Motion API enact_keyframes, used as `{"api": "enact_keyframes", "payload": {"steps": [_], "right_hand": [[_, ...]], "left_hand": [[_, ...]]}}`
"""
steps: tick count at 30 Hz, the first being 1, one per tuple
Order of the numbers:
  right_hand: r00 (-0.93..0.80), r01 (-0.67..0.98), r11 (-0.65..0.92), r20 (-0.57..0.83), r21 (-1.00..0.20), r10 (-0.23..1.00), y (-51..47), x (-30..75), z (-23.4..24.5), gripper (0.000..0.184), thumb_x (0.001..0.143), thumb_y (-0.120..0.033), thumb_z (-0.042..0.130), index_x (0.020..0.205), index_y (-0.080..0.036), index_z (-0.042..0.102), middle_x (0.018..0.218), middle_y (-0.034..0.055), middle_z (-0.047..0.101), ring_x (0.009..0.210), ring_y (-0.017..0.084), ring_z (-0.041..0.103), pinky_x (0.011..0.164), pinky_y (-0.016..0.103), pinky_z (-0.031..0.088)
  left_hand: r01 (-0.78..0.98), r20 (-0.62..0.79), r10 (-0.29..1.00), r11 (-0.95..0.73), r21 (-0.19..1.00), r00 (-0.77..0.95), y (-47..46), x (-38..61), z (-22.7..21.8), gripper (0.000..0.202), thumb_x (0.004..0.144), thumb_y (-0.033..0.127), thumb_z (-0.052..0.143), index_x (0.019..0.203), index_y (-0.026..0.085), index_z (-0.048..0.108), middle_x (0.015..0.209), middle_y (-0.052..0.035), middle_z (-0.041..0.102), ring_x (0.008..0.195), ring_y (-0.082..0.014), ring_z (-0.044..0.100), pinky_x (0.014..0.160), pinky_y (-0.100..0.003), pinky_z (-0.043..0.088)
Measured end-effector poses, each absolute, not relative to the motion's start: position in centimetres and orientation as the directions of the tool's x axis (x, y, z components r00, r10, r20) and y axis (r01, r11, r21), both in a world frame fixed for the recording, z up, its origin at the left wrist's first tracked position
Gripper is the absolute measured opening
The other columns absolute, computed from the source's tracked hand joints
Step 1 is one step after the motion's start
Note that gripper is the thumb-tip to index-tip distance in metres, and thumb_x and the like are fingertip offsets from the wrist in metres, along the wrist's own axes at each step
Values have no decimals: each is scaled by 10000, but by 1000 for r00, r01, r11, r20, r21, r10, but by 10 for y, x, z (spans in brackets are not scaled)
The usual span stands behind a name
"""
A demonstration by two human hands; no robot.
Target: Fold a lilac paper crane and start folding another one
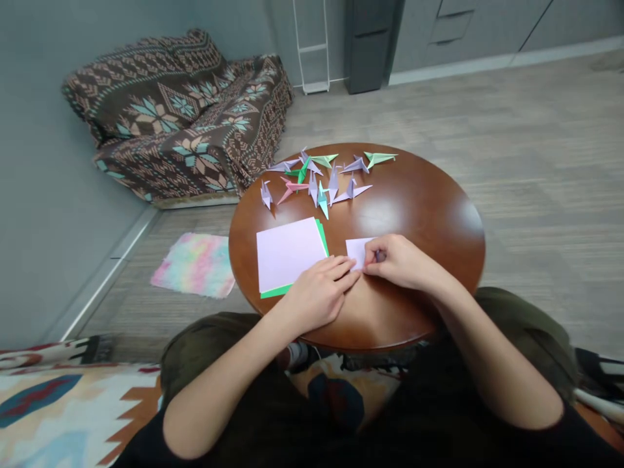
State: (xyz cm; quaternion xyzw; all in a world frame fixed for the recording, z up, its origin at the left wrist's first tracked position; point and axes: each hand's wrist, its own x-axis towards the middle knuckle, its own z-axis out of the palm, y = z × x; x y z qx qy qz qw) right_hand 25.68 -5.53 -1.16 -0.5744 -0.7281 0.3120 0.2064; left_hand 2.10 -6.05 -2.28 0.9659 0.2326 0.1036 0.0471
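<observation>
The right hand (pixel 402 263) has a narrow grip: thumb and fingers are closed on the right edge of a small lilac paper sheet (pixel 358 252), and the rest of that sheet lies exposed to the left of the hand, just above the counter. The left hand (pixel 316 292) is open and lies flat, holding nothing. Its fingers rest over the lower right corner of a larger square lilac sheet (pixel 287 253), and its fingertips stop just beside the small sheet.

The square sheet lies on a green paper sheet (pixel 292 290), whose edges show along the right and bottom. Both lie on a round wooden counter (pixel 419 214). Beyond them, a loose group of folded origami cranes (pixel 316 185) in lilac, green and pink stands near the far rim.

A fluffy pastel mat (pixel 195 265) lies on the floor (pixel 511 162) to the left of the counter. Past it is a sofa under a brown patterned throw (pixel 180 117).
</observation>
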Motion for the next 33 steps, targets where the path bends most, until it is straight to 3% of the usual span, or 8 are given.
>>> {"api": "enact_keyframes", "payload": {"steps": [11,17,21,22,24,28,31,33], "right_hand": [[-243,663,71,-125,-745,962,-58,274,-10,138,688,-193,650,566,-205,588,511,-40,525,522,133,464,514,254,326],[-169,727,-37,-231,-685,958,-58,313,-12,135,705,-204,667,577,-206,624,578,-7,647,570,159,552,544,271,380],[50,754,1,59,-657,997,-52,308,-14,137,809,-303,713,717,-204,687,662,25,700,612,186,609,594,297,410],[24,751,43,92,-659,995,-51,300,-15,145,827,-321,720,744,-204,699,694,30,714,633,188,622,609,299,414],[-118,746,125,54,-655,991,-49,284,-17,112,838,-313,739,803,-209,719,760,31,741,674,194,648,628,298,416],[-159,814,142,19,-563,987,-48,269,-23,75,851,-279,748,829,-222,704,867,32,768,789,222,695,699,312,442],[-148,832,155,56,-533,987,-48,272,-27,134,834,-306,783,885,-218,695,926,58,761,812,243,694,710,329,456],[-120,854,163,118,-495,986,-48,273,-29,292,804,-354,821,1020,-203,696,1029,96,741,871,274,694,740,353,476]], "left_hand": [[390,160,410,-910,141,898,-52,19,-23,497,918,77,505,1403,125,598,1497,-174,617,1414,-291,577,1215,-494,476],[378,156,399,-914,147,904,-51,19,-20,476,930,75,493,1392,109,603,1490,-176,623,1396,-303,587,1204,-496,482],[375,163,400,-912,166,902,-52,20,-18,458,926,62,488,1362,128,616,1475,-182,634,1390,-292,593,1186,-503,494],[377,165,403,-911,167,900,-52,20,-18,447,926,61,489,1347,130,622,1472,-184,635,1388,-292,595,1181,-506,497],[386,165,411,-908,164,897,-53,20,-18,405,926,63,492,1296,126,642,1469,-185,636,1385,-297,595,1175,-507,498],[411,197,452,-886,214,870,-56,21,-18,311,902,58,500,1161,118,661,1433,-173,656,1362,-297,601,1179,-473,490],[513,242,601,-787,342,761,-59,27,-14,249,904,39,466,1032,154,647,1224,-139,734,1227,-253,655,1087,-413,542],[595,241,689,-717,364,683,-59,34,-10,228,947,76,466,1066,160,641,1148,-122,733,1148,-258,653,1029,-427,552]]}}
